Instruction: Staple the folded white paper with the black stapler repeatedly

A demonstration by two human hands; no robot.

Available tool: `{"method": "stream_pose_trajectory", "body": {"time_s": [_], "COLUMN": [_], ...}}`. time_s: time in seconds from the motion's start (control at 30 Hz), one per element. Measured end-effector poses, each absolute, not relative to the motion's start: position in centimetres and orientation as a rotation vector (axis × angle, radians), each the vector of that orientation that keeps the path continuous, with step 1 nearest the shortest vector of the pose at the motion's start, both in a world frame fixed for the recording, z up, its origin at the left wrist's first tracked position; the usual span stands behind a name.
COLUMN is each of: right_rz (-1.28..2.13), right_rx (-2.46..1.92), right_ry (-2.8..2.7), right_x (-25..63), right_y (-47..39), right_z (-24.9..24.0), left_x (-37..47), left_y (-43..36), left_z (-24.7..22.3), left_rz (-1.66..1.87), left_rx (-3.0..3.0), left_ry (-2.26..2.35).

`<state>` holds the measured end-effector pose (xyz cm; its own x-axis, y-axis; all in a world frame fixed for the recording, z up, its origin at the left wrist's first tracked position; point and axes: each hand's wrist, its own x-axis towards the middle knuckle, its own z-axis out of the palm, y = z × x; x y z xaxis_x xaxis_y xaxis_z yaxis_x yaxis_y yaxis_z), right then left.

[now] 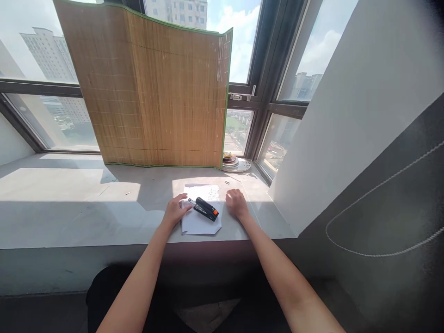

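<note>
A black stapler (207, 207) with an orange patch lies slantwise on white paper sheets (197, 225). Its upper arm looks raised, and a narrow silver part points left. My left hand (174, 210) is at the paper's left edge, thumb and forefinger apart on either side of the stapler's left end; I see no grip on it. My right hand (237, 203) rests on the sill just right of the paper, its fingers curled in with nothing visible in them. Two small thin strips, perhaps staples (227, 182), lie on the sill beyond that hand. Dark writing shows on the paper's upper right.
The pale window sill (86, 222) runs across the view. A bamboo mat (166, 97) with green edging stands against the window. Stacked plates (239, 164) sit behind its right corner. A sloping white wall (333, 115) and a hanging cord (367, 255) are at right.
</note>
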<state>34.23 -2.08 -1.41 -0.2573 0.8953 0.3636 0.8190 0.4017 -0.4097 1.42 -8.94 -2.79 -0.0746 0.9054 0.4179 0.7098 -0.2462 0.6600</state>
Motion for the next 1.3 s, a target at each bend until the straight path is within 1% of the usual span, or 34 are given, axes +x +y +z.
{"method": "stream_pose_trajectory", "body": {"time_s": [0.13, 0.23, 0.3, 0.4, 0.57, 0.67, 0.77, 0.87, 0.97, 1.17, 1.3], "right_rz": [0.459, 0.597, 0.582, 0.596, 0.649, 0.621, 0.57, 0.54, 0.48, 0.24, 0.17], "right_rx": [-1.089, -0.832, -0.807, -0.827, -0.763, -0.78, -0.816, -0.823, -0.855, -0.974, -1.139], "right_ry": [-1.954, -2.029, -2.124, -2.122, -2.09, -2.103, -2.074, -1.941, -1.791, -1.846, -1.871], "right_x": [32.0, 29.2, 27.9, 27.3, 27.9, 27.8, 27.7, 28.2, 30.3, 36.8, 37.6], "right_y": [-4.1, -5.4, -5.8, -5.7, -5.2, -5.3, -5.6, -5.9, -5.7, -4.1, -3.7], "right_z": [-1.6, -2.4, -3.0, -3.5, -3.1, -2.9, -2.9, -2.8, -2.5, -2.9, -3.5], "left_x": [1.5, 1.7, 1.8, 2.3, 2.7, 2.7, 2.7, 2.6, 2.4, 2.3, 2.9], "left_y": [-9.5, -9.7, -9.9, -10.0, -10.0, -9.9, -9.9, -9.8, -9.6, -9.3, -9.0], "left_z": [-2.5, -2.4, -2.5, -2.7, -2.5, -2.2, -2.1, -2.0, -1.9, -2.4, -2.9], "left_rz": [1.178, 1.19, 1.22, 1.243, 1.161, 1.113, 1.14, 1.214, 1.196, 1.152, 1.076], "left_rx": [1.967, 1.91, 1.863, 1.83, 1.839, 1.838, 1.813, 1.867, 1.958, 2.066, 2.206], "left_ry": [1.727, 1.648, 1.548, 1.348, 1.011, 0.93, 1.037, 1.317, 1.513, 1.489, 1.499]}}
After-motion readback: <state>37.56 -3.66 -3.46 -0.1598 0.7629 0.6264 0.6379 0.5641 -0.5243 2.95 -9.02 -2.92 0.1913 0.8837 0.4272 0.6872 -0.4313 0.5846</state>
